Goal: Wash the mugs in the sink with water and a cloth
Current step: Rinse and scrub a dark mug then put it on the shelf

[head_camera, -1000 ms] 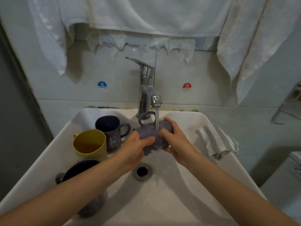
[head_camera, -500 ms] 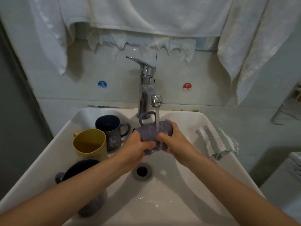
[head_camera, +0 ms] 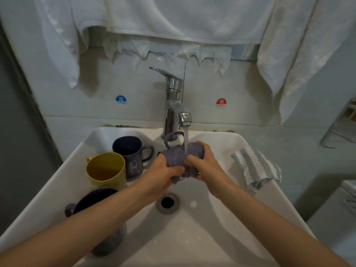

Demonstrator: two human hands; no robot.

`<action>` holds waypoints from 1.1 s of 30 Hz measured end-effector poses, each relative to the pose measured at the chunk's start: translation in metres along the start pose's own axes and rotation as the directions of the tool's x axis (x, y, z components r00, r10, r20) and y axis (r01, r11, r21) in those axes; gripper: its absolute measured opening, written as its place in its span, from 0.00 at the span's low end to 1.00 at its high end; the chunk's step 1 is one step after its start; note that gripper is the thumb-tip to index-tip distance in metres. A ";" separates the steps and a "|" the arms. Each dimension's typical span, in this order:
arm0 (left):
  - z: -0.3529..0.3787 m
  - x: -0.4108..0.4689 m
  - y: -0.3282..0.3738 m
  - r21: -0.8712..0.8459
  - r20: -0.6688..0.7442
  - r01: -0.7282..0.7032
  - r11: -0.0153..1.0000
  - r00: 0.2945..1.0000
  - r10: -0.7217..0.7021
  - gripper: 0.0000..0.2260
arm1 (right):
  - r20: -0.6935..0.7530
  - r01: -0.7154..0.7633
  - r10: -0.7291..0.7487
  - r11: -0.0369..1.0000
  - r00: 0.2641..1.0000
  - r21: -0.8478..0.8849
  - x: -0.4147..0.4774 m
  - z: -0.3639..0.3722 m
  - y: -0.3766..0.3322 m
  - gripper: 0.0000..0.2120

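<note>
A purple mug (head_camera: 178, 154) lies on its side under the running tap (head_camera: 174, 105), handle pointing up. My left hand (head_camera: 162, 175) grips its left end and my right hand (head_camera: 205, 165) grips its right end, over the white sink (head_camera: 192, 237). Water streams onto the mug between my hands. A yellow mug (head_camera: 106, 170), a dark blue mug (head_camera: 130, 154) and a dark mug (head_camera: 100, 224) partly hidden by my left forearm stand at the sink's left. A grey-and-white striped cloth (head_camera: 255, 167) lies on the right rim.
The drain (head_camera: 167, 202) sits below my hands. White towels (head_camera: 173, 22) hang above the tap. Cold and hot stickers mark the wall tiles. A metal rack (head_camera: 339, 124) stands at the far right.
Both hands have shifted slightly around the purple mug under the stream; the mug stays under the tap. Water splash in the basin has lessened.
</note>
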State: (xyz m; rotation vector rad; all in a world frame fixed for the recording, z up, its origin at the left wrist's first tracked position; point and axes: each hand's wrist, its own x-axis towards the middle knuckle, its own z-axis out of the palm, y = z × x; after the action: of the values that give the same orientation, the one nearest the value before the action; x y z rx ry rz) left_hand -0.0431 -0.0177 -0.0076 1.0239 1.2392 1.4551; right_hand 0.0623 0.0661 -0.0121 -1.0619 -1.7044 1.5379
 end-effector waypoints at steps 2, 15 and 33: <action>0.001 0.000 0.000 -0.012 -0.008 -0.007 1.000 1.000 0.007 0.17 | -0.003 -0.012 0.013 0.998 1.000 0.058 0.001 -0.003 -0.002 0.28; 0.001 0.001 -0.001 -0.060 -0.040 0.030 0.998 0.999 -0.033 0.19 | 0.033 -0.081 0.077 0.990 0.996 0.119 -0.003 -0.006 -0.012 0.22; -0.001 0.005 -0.003 -0.180 -0.127 0.011 0.984 0.991 -0.034 0.09 | 0.064 -0.051 0.044 0.993 0.997 0.102 -0.004 -0.003 -0.010 0.24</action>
State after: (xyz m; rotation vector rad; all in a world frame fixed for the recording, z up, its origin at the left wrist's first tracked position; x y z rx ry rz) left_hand -0.0448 -0.0128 -0.0108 0.8032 1.1824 1.6041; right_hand 0.0650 0.0644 -0.0019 -1.0181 -1.6308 1.6865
